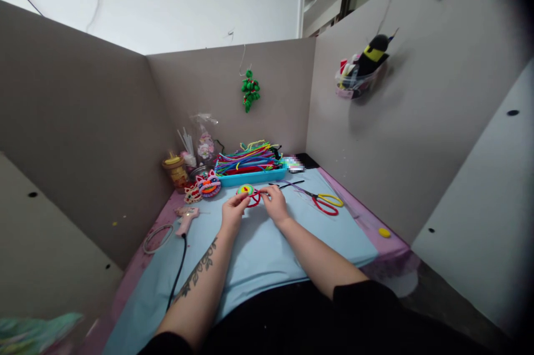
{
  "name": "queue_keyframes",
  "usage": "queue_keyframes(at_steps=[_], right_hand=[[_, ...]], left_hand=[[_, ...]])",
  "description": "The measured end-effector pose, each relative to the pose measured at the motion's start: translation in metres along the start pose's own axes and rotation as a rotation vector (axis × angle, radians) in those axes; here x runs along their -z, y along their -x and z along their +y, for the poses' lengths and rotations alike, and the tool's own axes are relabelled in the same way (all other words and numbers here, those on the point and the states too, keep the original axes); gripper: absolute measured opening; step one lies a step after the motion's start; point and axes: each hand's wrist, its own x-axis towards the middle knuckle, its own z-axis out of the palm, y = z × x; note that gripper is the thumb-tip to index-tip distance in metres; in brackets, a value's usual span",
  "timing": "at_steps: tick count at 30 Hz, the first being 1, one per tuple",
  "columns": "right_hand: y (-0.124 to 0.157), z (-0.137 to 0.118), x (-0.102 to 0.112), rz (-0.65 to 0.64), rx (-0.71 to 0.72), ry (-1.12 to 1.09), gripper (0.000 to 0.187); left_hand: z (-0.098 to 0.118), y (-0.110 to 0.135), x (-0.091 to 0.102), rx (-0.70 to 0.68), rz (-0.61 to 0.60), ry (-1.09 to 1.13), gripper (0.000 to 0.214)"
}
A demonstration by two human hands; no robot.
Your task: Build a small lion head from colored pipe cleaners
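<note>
1. At the centre of the frame, the left hand (235, 209) pinches the round yellow-green piece (247, 188) above the bench (262, 249); squeezing too hard could bend it out of shape.
2. The right hand (273, 202) is narrow, its fingertips on the red strands (256, 200) beside that piece; a sharp tug could pull the loops loose or lopsided.
3. The glue gun (187, 218) lies left of centre; the left forearm, close to its cord (182, 257), could snag and drag it.
4. The scissors (316, 197) lie right of centre, blades leftward; a careless sideways reach could meet them.
</note>
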Motion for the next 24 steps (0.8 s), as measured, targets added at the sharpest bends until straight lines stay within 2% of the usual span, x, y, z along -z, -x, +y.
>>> queue_keyframes(at_steps=[11, 17, 20, 24], right_hand=[[-0.0028, 0.0043, 0.0041, -0.09, 0.084, 0.105, 0.027], [-0.0036, 0.006, 0.0044, -0.102, 0.094, 0.158, 0.026], [-0.0031, 0.0054, 0.0042, -0.088, 0.083, 0.149, 0.023], [-0.0018, 0.0032, 0.0039, -0.092, -0.002, 0.065, 0.016]], left_hand=[[-0.0018, -0.0027, 0.0017, 0.059, -0.032, 0.099, 0.045], [-0.0003, -0.0026, 0.0019, 0.069, -0.043, 0.078, 0.045], [0.0011, -0.0014, 0.0022, 0.039, -0.036, 0.043, 0.042], [0.0032, 0.0001, 0.0023, 0.017, -0.01, -0.03, 0.039]])
